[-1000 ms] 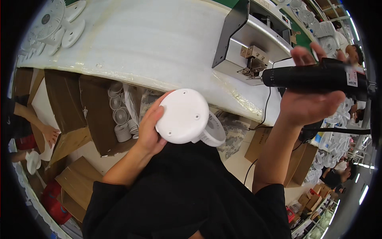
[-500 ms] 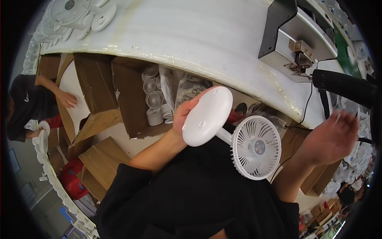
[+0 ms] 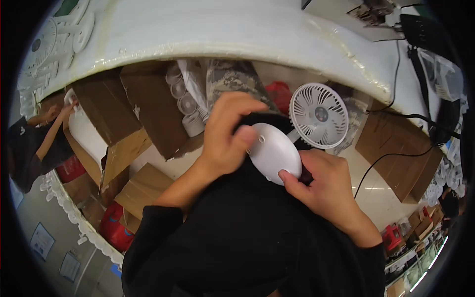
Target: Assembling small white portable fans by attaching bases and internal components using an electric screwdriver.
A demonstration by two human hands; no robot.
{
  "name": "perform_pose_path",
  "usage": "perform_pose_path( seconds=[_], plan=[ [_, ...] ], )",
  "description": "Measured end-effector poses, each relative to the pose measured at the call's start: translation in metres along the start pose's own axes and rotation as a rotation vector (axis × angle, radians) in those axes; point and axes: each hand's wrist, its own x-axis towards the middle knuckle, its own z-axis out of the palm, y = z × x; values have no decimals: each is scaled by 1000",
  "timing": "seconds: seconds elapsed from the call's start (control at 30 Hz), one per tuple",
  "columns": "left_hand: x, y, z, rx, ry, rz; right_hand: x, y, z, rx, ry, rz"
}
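A small white desk fan is held above my lap, its round base (image 3: 278, 154) tilted with the underside facing up. The grey-white fan head (image 3: 319, 115) points up beyond the base, its grille and round centre showing. My right hand (image 3: 324, 183) grips the base's right edge, thumb on the underside and fingers hidden behind. By the base's left edge is my left hand (image 3: 225, 136), slightly blurred, with fingers bent and apart from the thumb. The thumb tip is close to the rim; whether it touches I cannot tell.
A white-covered table (image 3: 198, 29) spans the far side, with more white fans (image 3: 74, 34) at its left. Below it stand open cardboard boxes (image 3: 111, 106), one with round white parts (image 3: 188, 105). A black cable (image 3: 381, 158) hangs at right. Another person (image 3: 39, 143) works at left.
My right hand has come in from the right and taken the base's edge. My left hand has released the base. The fan has turned, its head now farther from me. The view has shifted.
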Motion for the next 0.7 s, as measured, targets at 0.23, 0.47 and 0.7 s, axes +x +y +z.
perform_pose_path(
  seconds=[0.23,0.47,0.7],
  plan=[
    [8,42,18,330,-234,190,6,-15,9,84,195,-193],
    [6,45,24,353,-52,184,10,-11,22,124,377,-297],
    [14,31,30,422,2,269,15,-11,24,-73,384,-252]
  ],
)
